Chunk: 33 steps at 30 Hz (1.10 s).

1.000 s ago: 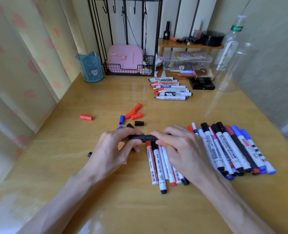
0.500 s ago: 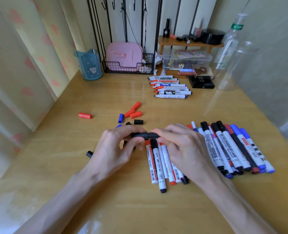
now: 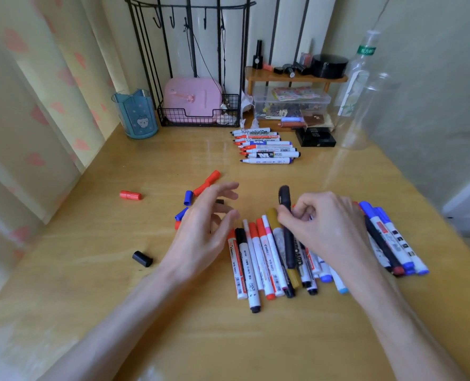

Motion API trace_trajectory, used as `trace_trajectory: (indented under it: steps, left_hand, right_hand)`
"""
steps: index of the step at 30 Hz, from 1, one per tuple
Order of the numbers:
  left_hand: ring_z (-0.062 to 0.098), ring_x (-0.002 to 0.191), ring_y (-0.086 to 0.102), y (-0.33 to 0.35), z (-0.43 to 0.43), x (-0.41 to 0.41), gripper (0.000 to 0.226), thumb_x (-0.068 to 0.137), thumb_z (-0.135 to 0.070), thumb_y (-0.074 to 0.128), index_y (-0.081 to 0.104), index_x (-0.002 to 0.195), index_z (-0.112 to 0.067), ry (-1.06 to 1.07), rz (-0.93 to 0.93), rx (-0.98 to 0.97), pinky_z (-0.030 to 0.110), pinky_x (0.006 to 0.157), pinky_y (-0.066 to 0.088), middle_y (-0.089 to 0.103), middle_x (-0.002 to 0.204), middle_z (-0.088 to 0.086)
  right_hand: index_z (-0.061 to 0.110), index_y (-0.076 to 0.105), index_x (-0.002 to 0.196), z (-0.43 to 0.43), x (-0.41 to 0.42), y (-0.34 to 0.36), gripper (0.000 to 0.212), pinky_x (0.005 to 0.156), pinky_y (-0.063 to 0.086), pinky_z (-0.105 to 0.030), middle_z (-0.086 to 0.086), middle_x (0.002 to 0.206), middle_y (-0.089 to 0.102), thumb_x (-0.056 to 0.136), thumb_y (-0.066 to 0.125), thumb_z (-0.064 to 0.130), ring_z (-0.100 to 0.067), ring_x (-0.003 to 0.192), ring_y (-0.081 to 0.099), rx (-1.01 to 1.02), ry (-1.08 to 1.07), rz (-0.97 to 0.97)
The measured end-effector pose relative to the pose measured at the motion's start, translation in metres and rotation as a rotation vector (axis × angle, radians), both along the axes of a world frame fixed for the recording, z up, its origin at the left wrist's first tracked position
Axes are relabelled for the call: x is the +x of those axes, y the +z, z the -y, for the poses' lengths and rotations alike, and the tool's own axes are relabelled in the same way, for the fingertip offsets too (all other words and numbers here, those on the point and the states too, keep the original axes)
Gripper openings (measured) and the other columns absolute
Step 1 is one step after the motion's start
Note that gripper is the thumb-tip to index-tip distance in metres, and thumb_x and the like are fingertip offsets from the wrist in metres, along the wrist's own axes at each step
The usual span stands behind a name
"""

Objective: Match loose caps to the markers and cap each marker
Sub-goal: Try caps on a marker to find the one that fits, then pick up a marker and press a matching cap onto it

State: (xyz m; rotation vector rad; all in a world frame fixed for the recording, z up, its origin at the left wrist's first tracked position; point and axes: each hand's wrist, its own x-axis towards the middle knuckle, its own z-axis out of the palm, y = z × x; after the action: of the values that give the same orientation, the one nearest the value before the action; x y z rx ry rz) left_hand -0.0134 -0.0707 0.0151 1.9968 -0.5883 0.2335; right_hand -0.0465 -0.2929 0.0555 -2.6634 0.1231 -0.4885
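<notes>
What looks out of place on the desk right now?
Nothing damaged or spilled. Two caps lie apart from the rest: a red cap far off to the left and a black cap alone near the left forearm. The uncapped markers at the back lie with tips exposed. The right hand holds a capped black marker.

A home, by the look of it: a yellow wooden desk (image 3: 134, 270) pushed against pale curtains printed with pink hearts (image 3: 44, 111). At the back stand a blue translucent pen cup with a cat face (image 3: 136, 115), a pink case in a black wire rack (image 3: 192, 101) and a small wooden shelf of cosmetics bottles (image 3: 294, 75)
</notes>
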Motion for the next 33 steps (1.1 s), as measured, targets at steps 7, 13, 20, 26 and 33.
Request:
trace_trajectory:
  steps: [7, 13, 20, 26, 33]
  left_hand:
    - [0.017, 0.104, 0.073, -0.007, -0.008, 0.001, 0.033, 0.104, -0.003, 0.056, 0.06, 0.132, -0.02, 0.042, -0.02, -0.001, 0.036, 0.086, 0.058, 0.067, 0.123, -0.006]
    - [0.017, 0.099, 0.073, -0.013, -0.012, 0.0, 0.034, 0.1, 0.002, 0.058, 0.064, 0.125, -0.02, 0.048, -0.001, 0.034, 0.036, 0.084, 0.057, 0.069, 0.118, -0.011]
    - [0.02, 0.096, 0.07, -0.015, -0.015, -0.008, 0.034, 0.099, -0.005, 0.063, 0.063, 0.126, -0.026, 0.014, -0.007, 0.073, 0.035, 0.077, 0.058, 0.065, 0.111, -0.011]
    - [0.021, 0.093, 0.067, -0.018, -0.007, -0.012, 0.038, 0.097, 0.003, 0.06, 0.064, 0.125, -0.021, -0.03, 0.018, 0.074, 0.034, 0.078, 0.056, 0.065, 0.106, -0.01]
    - [0.022, 0.096, 0.067, -0.017, -0.008, -0.012, 0.037, 0.099, 0.001, 0.058, 0.064, 0.126, -0.023, -0.038, 0.052, 0.092, 0.038, 0.08, 0.056, 0.065, 0.107, -0.012]
  right_hand:
    - [0.017, 0.062, 0.063, -0.004, 0.0, -0.005, 0.05, 0.062, 0.051, -0.031, 0.008, 0.054, 0.059, 0.088, 0.069, 0.06, -0.014, 0.063, 0.062, -0.129, 0.08, -0.207]
    - [0.02, 0.053, 0.059, -0.02, -0.002, -0.024, 0.051, 0.071, 0.05, -0.031, 0.009, 0.048, 0.046, 0.089, 0.069, 0.058, -0.014, 0.066, 0.058, -0.147, 0.265, -0.098]
    - [0.022, 0.052, 0.059, -0.022, -0.001, -0.032, 0.049, 0.082, 0.047, -0.032, 0.012, 0.054, 0.046, 0.09, 0.071, 0.055, -0.016, 0.084, 0.058, -0.113, 0.315, -0.031]
    - [0.022, 0.046, 0.054, -0.035, 0.004, -0.046, 0.05, 0.085, 0.05, -0.04, 0.015, 0.055, 0.038, 0.09, 0.075, 0.041, -0.015, 0.071, 0.044, -0.153, 0.339, 0.056]
    - [0.021, 0.051, 0.06, -0.027, 0.003, -0.039, 0.045, 0.084, 0.045, -0.035, 0.013, 0.055, 0.04, 0.093, 0.062, 0.051, -0.012, 0.069, 0.042, -0.099, 0.284, 0.078]
